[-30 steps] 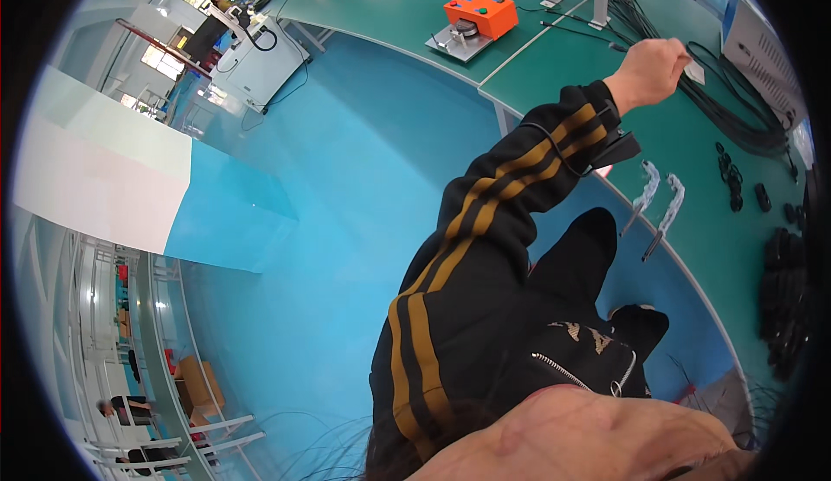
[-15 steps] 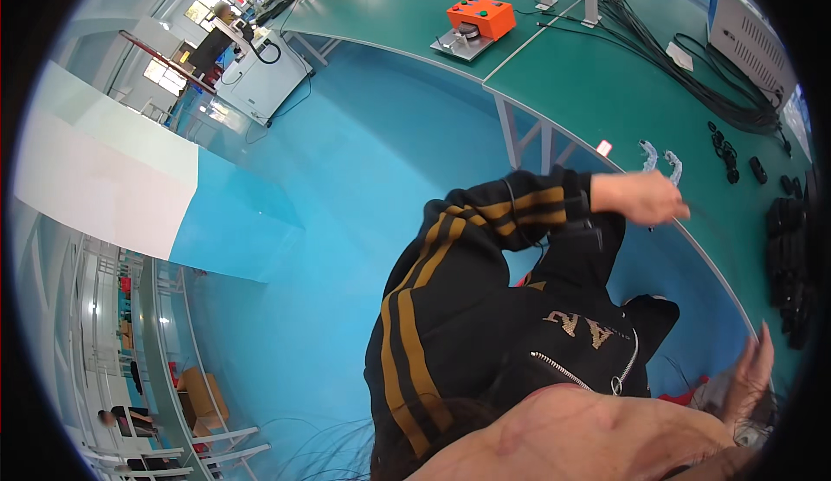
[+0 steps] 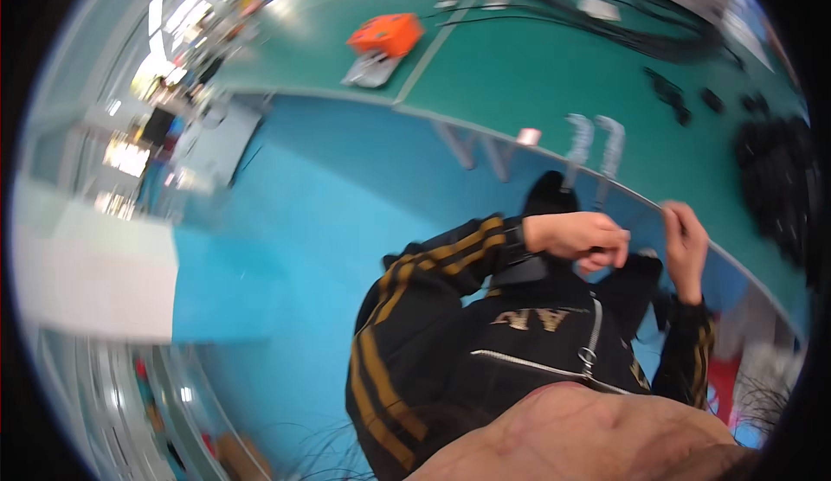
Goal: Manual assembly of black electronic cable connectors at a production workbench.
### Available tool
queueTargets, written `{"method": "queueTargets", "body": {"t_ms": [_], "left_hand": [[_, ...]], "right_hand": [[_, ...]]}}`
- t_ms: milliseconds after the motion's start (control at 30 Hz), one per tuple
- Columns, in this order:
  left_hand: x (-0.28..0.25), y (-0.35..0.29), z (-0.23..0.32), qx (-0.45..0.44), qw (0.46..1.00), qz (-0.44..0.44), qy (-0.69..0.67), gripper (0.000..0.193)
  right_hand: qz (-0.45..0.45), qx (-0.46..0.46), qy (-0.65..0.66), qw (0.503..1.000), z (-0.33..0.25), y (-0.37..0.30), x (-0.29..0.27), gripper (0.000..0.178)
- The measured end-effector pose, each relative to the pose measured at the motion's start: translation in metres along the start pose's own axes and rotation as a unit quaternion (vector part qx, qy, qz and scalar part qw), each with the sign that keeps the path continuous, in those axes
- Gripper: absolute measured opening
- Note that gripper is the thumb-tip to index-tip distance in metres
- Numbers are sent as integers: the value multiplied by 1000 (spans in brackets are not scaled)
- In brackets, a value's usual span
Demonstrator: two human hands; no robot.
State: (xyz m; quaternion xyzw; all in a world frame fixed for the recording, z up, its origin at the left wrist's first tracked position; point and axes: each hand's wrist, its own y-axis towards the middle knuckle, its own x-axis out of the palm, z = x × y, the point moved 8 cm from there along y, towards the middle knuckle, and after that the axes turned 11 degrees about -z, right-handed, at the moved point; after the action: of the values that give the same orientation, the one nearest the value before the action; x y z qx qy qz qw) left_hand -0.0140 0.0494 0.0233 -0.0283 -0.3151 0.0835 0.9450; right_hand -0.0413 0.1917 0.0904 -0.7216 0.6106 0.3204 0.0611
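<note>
My left hand [image 3: 576, 234] is curled into a loose fist in front of my chest, just below the curved edge of the green table [image 3: 519, 74]. Nothing shows inside it. My right hand [image 3: 688, 243] is raised beside it, fingertips at the table's edge; motion blur hides whether it grips anything. Both arms wear black sleeves with gold stripes. Two white bracket-like pieces [image 3: 595, 139] lie on the table just beyond my hands.
An orange box [image 3: 385, 33] on a grey plate sits far left on the table. Black cables [image 3: 606, 22] and small black parts [image 3: 684, 96] lie at the back, a dark heap [image 3: 779, 178] at the right. Blue floor [image 3: 286, 221] spreads below.
My left arm pulled back from its reach across the table to my chest. My right hand rose into view and came up to the table edge. The view tilted.
</note>
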Motion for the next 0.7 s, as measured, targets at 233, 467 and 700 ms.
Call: {"method": "queueTargets", "body": {"t_ms": [233,467,700], "left_hand": [[37,22,-3,77,977,-123,-155,39],[-12,0,88,291,952,9,-92,36],[-65,-10,88,284,932,201,99,39]], "right_hand": [[14,-27,16,999,34,13,14,12],[-82,-4,70,994,32,-20,66,11],[-222,16,-46,974,4,-49,66,11]]}}
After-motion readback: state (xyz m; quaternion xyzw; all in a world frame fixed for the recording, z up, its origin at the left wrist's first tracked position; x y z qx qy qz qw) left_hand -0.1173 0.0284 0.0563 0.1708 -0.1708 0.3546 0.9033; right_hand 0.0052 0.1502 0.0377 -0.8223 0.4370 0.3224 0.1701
